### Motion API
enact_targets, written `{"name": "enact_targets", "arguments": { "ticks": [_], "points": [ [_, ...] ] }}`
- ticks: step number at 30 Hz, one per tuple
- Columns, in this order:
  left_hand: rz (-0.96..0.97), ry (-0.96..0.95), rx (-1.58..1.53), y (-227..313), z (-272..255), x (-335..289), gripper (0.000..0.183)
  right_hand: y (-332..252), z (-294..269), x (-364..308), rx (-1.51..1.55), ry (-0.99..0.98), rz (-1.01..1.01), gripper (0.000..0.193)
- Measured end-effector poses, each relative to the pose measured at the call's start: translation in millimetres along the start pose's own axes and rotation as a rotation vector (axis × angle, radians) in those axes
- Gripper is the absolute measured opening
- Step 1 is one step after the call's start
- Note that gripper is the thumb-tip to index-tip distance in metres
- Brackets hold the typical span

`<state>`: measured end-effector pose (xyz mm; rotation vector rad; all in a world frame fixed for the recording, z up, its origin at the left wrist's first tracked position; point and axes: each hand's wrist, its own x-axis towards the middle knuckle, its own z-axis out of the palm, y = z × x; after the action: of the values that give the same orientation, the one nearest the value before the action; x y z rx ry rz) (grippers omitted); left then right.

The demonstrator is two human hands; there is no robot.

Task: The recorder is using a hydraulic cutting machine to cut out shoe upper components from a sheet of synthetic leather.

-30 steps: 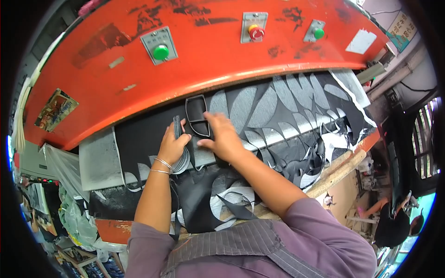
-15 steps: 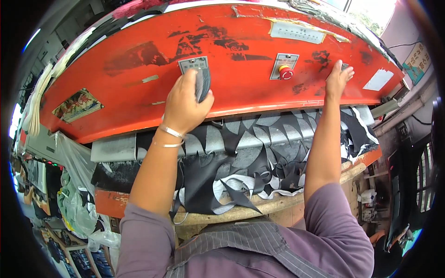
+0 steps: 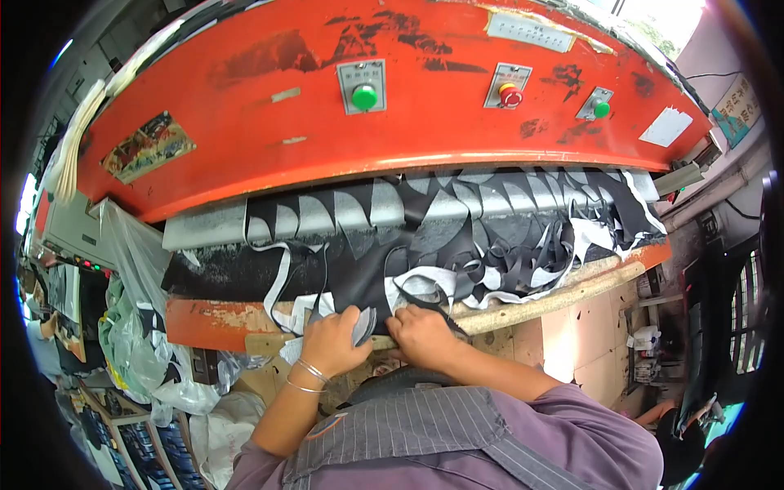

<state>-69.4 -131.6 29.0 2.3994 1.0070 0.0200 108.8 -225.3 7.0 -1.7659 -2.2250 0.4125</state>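
Observation:
At the front edge of the red machine, my left hand (image 3: 333,345) is closed around a small stack of dark grey cut pieces (image 3: 367,325). Beside it, my right hand (image 3: 426,335) is closed with its fingertips on the edge of a black material sheet (image 3: 359,282). That sheet has curved cut-outs and a pale underside, and it hangs over the wooden front rail (image 3: 555,296). Behind it, more black offcuts (image 3: 506,265) lie tangled across the machine bed. What the right fingertips pinch is partly hidden.
Above the bed, the red machine front (image 3: 269,106) carries a left green button (image 3: 364,97), a red knob (image 3: 511,95) and a right green button (image 3: 602,109). Clear plastic bags (image 3: 135,351) hang at the left. A grey cutting board (image 3: 204,232) extends under the red beam.
Both hands have come down from the machine's front panel to the near edge of the bed, uncovering the green buttons. The stack stays in my left hand; my right hand has closed at the sheet.

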Motion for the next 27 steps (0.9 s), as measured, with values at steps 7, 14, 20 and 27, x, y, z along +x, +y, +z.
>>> {"name": "enact_targets", "arguments": {
  "ticks": [7,14,20,27],
  "points": [
    [0.006,0.005,0.007,-5.1,-2.9,9.4,0.036,15.3,-31.7,20.2,0.09,-0.355,0.027,0.044],
    [0.063,-0.247,-0.65,-57.7,-2.6,33.7,0.035,126.4,-27.2,134.2,0.044,0.507,0.336,0.042],
    [-0.065,-0.012,-1.072,-75.6,-68.5,102.5,0.017,189.0,4.3,160.5,0.336,0.672,0.216,0.028],
    [0.068,0.355,-0.875,-108.3,-56.7,210.4,0.026,140.8,-4.9,179.1,0.16,0.634,0.143,0.028]
  ]
}}
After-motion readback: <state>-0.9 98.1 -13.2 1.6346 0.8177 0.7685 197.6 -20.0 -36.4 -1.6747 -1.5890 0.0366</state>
